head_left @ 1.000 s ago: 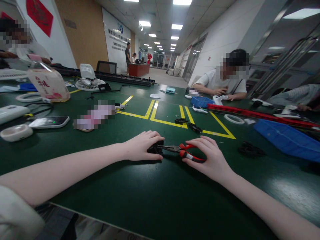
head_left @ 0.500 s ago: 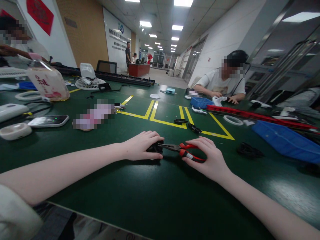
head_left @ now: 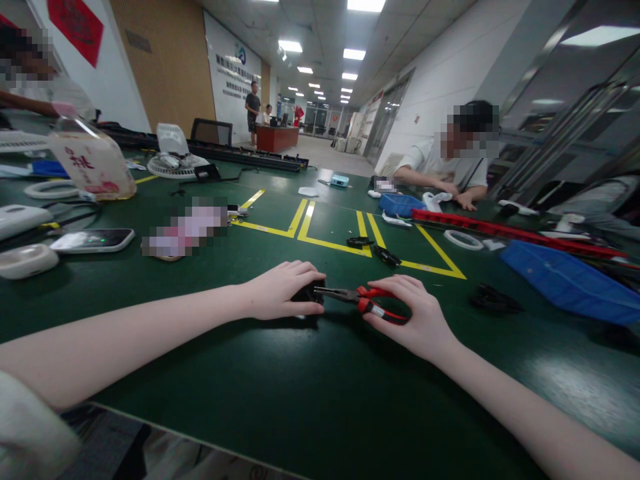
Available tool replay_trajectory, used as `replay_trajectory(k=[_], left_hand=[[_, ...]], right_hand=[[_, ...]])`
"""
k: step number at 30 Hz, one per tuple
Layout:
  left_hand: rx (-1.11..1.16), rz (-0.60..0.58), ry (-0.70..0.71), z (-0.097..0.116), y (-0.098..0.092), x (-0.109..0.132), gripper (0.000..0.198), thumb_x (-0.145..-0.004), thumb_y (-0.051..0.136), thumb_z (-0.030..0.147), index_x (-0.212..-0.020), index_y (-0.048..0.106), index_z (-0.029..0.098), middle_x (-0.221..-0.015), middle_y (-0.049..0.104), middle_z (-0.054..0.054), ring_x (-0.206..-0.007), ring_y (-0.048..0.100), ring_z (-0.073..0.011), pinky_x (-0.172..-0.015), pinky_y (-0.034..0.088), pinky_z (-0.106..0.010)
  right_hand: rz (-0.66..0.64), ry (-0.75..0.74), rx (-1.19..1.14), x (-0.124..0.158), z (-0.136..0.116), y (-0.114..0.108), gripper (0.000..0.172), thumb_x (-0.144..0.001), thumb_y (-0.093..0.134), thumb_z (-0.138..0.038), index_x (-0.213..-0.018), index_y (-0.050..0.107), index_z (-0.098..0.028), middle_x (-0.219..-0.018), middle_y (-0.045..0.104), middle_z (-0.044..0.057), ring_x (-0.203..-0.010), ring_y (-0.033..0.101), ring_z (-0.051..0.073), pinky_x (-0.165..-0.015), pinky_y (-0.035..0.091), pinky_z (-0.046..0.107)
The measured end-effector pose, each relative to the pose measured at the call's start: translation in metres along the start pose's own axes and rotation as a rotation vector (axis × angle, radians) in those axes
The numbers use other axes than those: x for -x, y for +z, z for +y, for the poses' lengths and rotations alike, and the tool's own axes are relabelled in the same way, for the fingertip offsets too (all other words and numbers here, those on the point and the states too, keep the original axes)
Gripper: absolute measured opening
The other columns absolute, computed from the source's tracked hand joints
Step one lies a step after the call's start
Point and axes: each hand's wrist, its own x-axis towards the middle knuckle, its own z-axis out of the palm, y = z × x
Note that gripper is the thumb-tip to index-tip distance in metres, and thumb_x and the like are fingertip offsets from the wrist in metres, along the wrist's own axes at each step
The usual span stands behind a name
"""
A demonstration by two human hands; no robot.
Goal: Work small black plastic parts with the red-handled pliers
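Note:
My left hand [head_left: 281, 291] is closed around a small black part [head_left: 311, 293], gripping it between thumb and fingers just above the green table [head_left: 320, 400]. Most of that part is covered by the hand, so its kind cannot be made out. In my right hand [head_left: 417, 312] are long-nose pliers [head_left: 361, 298] with red and black handles, held between thumb and fingers. Their jaws point left and touch the near end of the black part; whether they clamp it is too small to tell. Two small black pieces [head_left: 387, 256] lie beyond the pliers, by the yellow tape.
A blurred phone [head_left: 185, 230], a white device [head_left: 94, 241] and a drink bottle [head_left: 90, 160] are at left. Blue bins [head_left: 570, 280], a black bundle [head_left: 494, 298], a white ring [head_left: 463, 240] and a long red strip [head_left: 505, 233] lie at right. A person [head_left: 450, 160] sits across.
Both hands, the black part and the pliers keep nearly the same pose. The whole view has shifted slightly. The seated person across has brought their hands closer together.

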Motion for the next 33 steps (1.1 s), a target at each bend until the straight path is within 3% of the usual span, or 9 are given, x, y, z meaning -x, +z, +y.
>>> replay_trajectory(k=[16, 24, 33], left_hand=[[0.002, 0.018, 0.006, 0.0, -0.0001, 0.0003, 0.061, -0.096, 0.05, 0.057, -0.142, 0.044, 0.018, -0.135, 0.054, -0.013, -0.117, 0.054, -0.0287, -0.096, 0.045, -0.041], [0.023, 0.051, -0.004, -0.0012, 0.0029, 0.0008, 0.07, -0.09, 0.06, 0.057, -0.145, 0.04, 0.018, -0.135, 0.052, -0.014, -0.116, 0.056, -0.0295, -0.099, 0.047, -0.044], [0.104, 0.104, 0.003, 0.0006, 0.0043, 0.0021, 0.081, -0.082, 0.071, 0.051, -0.148, 0.034, 0.021, -0.133, 0.048, -0.013, -0.113, 0.058, -0.0278, -0.095, 0.052, -0.042]], right_hand=[[0.004, -0.062, 0.057, 0.0028, 0.0004, -0.0004, 0.041, -0.081, 0.07, -0.043, -0.116, 0.062, -0.023, -0.109, 0.071, 0.01, -0.1, 0.066, 0.029, -0.086, 0.053, 0.048], [0.015, -0.121, 0.067, 0.0052, -0.0005, -0.0009, 0.046, -0.082, 0.071, -0.04, -0.122, 0.059, -0.022, -0.113, 0.068, 0.011, -0.103, 0.066, 0.028, -0.087, 0.057, 0.046], [-0.035, -0.106, 0.008, 0.0025, -0.0079, -0.003, 0.04, -0.082, 0.07, -0.038, -0.117, 0.06, -0.022, -0.107, 0.07, 0.01, -0.097, 0.069, 0.027, -0.082, 0.06, 0.043]])
